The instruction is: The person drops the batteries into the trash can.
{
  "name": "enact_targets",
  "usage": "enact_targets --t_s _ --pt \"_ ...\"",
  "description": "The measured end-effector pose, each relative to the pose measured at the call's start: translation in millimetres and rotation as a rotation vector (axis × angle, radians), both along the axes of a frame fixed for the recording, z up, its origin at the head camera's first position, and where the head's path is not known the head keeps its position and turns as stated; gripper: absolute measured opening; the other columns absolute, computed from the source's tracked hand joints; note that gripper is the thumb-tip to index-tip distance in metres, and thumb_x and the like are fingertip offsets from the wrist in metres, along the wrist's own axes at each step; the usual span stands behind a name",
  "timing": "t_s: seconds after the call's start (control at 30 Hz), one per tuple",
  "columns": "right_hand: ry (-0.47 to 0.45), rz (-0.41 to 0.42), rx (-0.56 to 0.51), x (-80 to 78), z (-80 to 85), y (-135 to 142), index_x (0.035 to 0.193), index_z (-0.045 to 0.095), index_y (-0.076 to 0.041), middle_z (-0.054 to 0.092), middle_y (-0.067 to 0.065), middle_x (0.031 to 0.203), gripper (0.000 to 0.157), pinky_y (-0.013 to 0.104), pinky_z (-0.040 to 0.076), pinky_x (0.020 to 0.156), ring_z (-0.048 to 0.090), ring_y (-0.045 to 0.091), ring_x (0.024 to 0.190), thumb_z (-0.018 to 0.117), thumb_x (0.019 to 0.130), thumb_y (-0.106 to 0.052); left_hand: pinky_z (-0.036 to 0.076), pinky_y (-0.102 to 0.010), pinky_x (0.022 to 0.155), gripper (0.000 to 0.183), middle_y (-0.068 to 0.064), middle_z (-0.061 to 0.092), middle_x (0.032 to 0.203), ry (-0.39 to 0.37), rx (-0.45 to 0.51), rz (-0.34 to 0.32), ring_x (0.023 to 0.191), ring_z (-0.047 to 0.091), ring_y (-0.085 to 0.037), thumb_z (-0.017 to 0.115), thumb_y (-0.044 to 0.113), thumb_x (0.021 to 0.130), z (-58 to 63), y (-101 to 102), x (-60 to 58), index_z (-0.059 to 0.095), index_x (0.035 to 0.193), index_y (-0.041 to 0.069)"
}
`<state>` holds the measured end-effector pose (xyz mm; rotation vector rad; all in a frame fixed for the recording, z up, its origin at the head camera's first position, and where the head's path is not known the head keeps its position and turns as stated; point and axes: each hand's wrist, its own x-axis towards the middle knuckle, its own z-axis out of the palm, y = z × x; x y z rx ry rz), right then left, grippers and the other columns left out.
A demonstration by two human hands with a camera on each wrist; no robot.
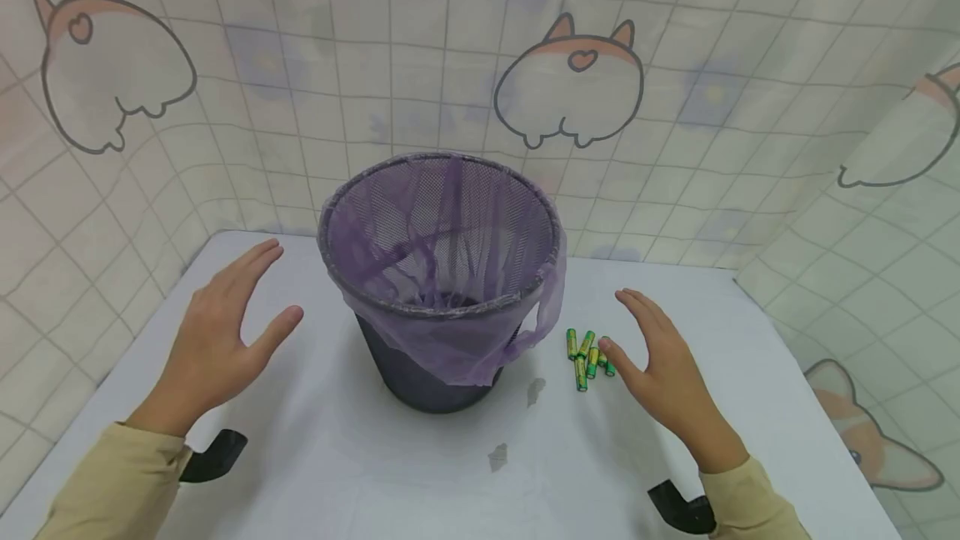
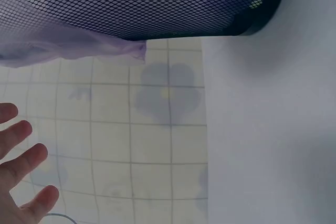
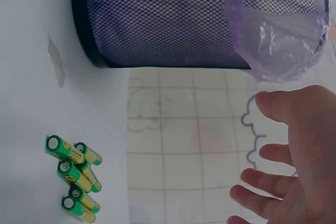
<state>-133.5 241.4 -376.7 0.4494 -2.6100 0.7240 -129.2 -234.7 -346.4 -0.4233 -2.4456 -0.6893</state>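
A black mesh waste bin (image 1: 390, 357) stands upright on the white table, lined with a thin purple plastic bag (image 1: 457, 348) folded over its rim. Left of the bin, my left hand (image 1: 217, 327) is held in the air, fingers extended and thumb apart, touching nothing. On the other side my right hand (image 1: 663, 365) hovers with fingers spread, also holding nothing. Just beside it in the head view lies a small group of green and yellow batteries (image 1: 581, 369). In the right wrist view several batteries (image 3: 76, 177) lie close together, apart from the right hand's fingers.
The white table (image 1: 337, 473) carries two grey patches, one (image 1: 498, 457) near the front. A tiled-pattern curtain (image 1: 435, 90) with cartoon animal prints encloses the back and sides. Dark straps (image 1: 213, 457) hang at both sleeves.
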Motion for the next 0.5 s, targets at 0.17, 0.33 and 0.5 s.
enact_targets --t_s 0.17,0.33,0.5 --pt "0.008 -0.008 -0.01 -0.7 -5.0 3 0.144 0.042 -0.008 0.045 0.017 0.146 0.065 0.061 0.038 0.104 0.043 0.038 0.134 0.07 0.087 -0.022 0.035 -0.064 0.095 0.068 -0.008 0.046 0.149 0.035 0.062 -0.023 0.136 0.042 -0.031 0.071 0.026 0.082 2.6 1 -1.0 0.046 0.144 0.015" --pt "0.006 -0.018 -0.019 -1.1 -10.0 7 0.143 0.043 -0.007 0.047 0.018 0.144 0.063 0.06 0.037 0.104 0.043 0.038 0.134 0.07 0.088 -0.022 0.034 -0.06 0.103 0.064 -0.008 0.047 0.148 0.083 0.111 -0.062 0.137 0.043 -0.029 0.071 0.027 0.083 4.7 3 -2.8 0.049 0.141 0.014" --pt "-0.003 -0.024 -0.024 -0.6 -14.7 10 0.143 0.043 -0.008 0.047 0.018 0.144 0.063 0.061 0.038 0.103 0.043 0.038 0.134 0.07 0.088 -0.022 0.032 -0.049 0.111 0.062 -0.005 0.048 0.148 0.104 0.159 -0.083 0.138 0.042 -0.023 0.071 0.029 0.084 6.3 7 -5.0 0.051 0.14 0.016"
